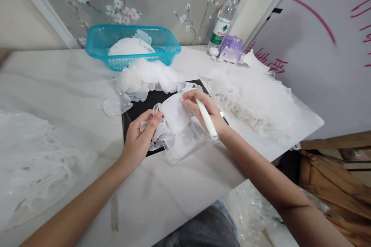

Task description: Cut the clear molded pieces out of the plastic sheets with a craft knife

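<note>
My left hand is closed, thumb and fingers pinching the left edge of a soft white sheet piece with translucent loop-like edging. My right hand is closed around a slim white pen-like tool, which points back toward my wrist; its far end is hidden. The right fingertips also touch the upper right edge of the white piece. Beneath both hands, more limp translucent sheeting lies over a black mat. Just beyond it are clear flat cut pieces with small holes.
At the back stand a blue plastic basket with white pieces inside, a water bottle and a purple packet. White sheet material is heaped on the right and left. The table's front edge runs diagonally above my lap.
</note>
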### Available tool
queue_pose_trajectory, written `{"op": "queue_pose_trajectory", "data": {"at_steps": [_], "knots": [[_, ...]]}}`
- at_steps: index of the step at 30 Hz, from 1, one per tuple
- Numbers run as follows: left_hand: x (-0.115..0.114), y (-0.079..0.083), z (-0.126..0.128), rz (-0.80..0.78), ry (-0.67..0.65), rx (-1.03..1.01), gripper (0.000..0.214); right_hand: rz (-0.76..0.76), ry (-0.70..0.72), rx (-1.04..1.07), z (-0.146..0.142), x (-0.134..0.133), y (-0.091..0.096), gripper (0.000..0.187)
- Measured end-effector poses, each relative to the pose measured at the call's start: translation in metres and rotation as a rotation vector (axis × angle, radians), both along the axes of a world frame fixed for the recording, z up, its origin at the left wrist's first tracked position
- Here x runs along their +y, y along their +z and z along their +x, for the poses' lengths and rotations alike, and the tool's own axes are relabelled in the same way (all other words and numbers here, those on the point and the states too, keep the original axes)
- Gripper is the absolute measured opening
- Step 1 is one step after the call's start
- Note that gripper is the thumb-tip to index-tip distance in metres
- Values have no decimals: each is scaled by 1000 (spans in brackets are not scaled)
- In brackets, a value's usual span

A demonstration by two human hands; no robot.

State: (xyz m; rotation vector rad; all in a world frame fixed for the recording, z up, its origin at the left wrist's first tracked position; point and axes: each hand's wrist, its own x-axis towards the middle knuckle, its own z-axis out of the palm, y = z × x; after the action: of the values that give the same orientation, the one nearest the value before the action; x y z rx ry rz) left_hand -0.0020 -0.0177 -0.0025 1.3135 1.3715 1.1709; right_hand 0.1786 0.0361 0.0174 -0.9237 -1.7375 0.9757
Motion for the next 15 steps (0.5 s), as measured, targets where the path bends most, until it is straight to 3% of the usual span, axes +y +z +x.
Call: {"op": "queue_pose_trajectory", "data": {"at_steps": [3, 5, 10, 12, 15], "knots": [[-3, 3, 1, 45, -21, 123, 33, -92, 36, -3, -4, -4, 4, 24], [-4, 3, 1, 116, -22, 176, 25, -109, 81, 1, -6, -5, 3, 21], [-6, 1, 1, 262, -27, 141, 34, 16, 207, 0, -5, -6, 0, 10], [-7, 1, 2, 251, -35, 197, 24, 42, 244, -17, -4, -7, 1, 10], [-8, 2, 4, 234, 60, 241, 16, 93, 247, -43, -3, -10, 3, 9]]}}
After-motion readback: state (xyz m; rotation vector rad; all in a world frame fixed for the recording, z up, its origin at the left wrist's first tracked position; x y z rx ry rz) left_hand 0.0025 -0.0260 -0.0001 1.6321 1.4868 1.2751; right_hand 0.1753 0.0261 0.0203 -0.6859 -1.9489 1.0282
